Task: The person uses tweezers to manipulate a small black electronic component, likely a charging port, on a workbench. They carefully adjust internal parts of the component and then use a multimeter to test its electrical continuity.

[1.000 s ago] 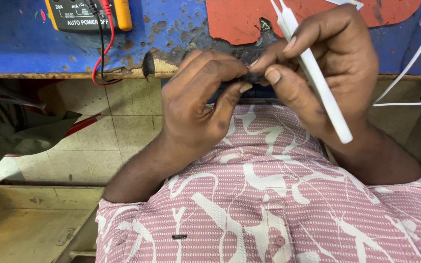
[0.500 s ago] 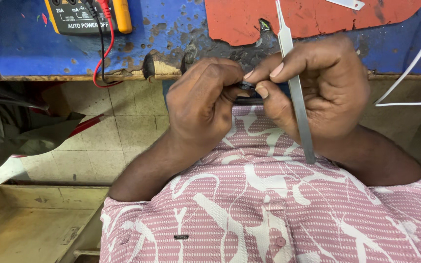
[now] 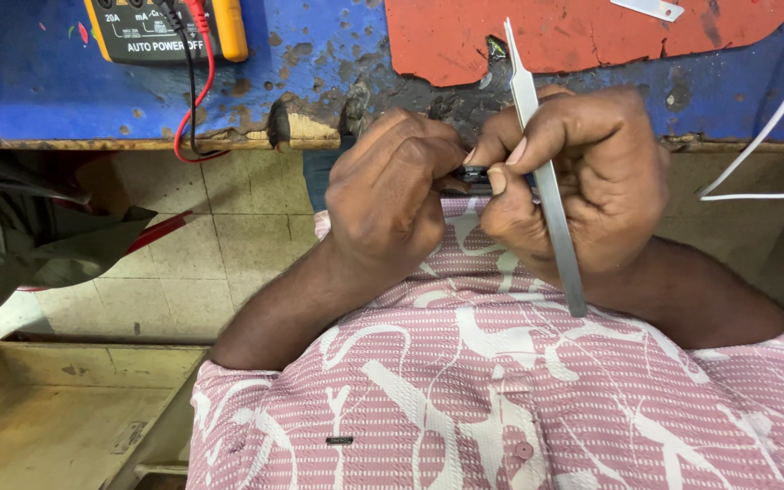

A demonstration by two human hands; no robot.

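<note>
My left hand (image 3: 392, 195) and my right hand (image 3: 573, 181) meet close to my chest, just below the worn edge of the blue workbench (image 3: 338, 54). Steel tweezers (image 3: 542, 181) run through my right fist, tip pointing up toward the bench. Between the fingertips of both hands sits a small dark part (image 3: 474, 177), mostly hidden, so I cannot tell what it is. My left fingers are curled around it.
A yellow multimeter (image 3: 165, 27) with red and black leads (image 3: 194, 91) lies at the bench's far left. A red mat (image 3: 592, 32) covers the bench's middle. White cables (image 3: 764, 127) hang at the right. Tiled floor and a wooden drawer (image 3: 56, 417) lie lower left.
The tweezers have swung from slanting toward the lower right to nearly upright in my right fist. Both hands have closed in tighter on the small part.
</note>
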